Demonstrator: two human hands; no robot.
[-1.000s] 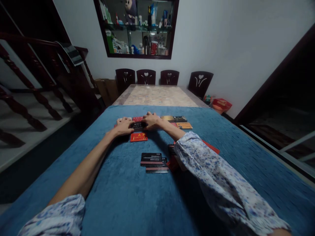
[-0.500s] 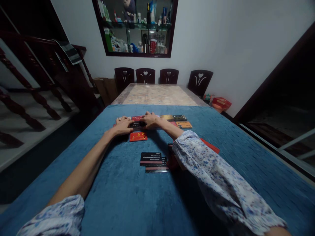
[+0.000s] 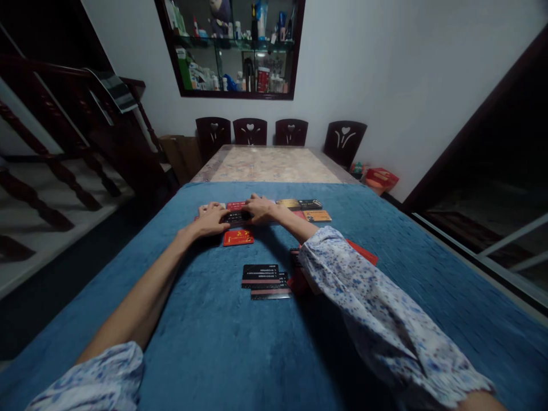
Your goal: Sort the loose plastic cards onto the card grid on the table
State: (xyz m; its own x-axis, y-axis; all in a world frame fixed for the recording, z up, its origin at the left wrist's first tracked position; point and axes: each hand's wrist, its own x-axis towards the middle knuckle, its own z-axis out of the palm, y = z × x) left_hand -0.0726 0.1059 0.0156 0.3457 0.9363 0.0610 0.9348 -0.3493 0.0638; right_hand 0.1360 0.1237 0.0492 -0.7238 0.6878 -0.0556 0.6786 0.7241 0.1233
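Note:
A black card with white print lies between my hands in the far group of cards. My left hand rests palm down at its left edge, fingers apart. From the right, my right hand reaches over the card's other edge with its fingers spread and bent; some fingertips are hidden. Behind it is a red card. Nearer to me lies a red card with yellow figures. A gold card, a dark card and an orange card lie right of my right hand.
Overlapping black striped cards lie closer on the blue cloth. Other cards and a red piece are partly covered by my right sleeve. Beyond the cloth is the bare tabletop, with chairs behind it.
The whole view has shifted slightly, so everything sits a little further left. My hands stay around the black card, with hardly any movement of their own.

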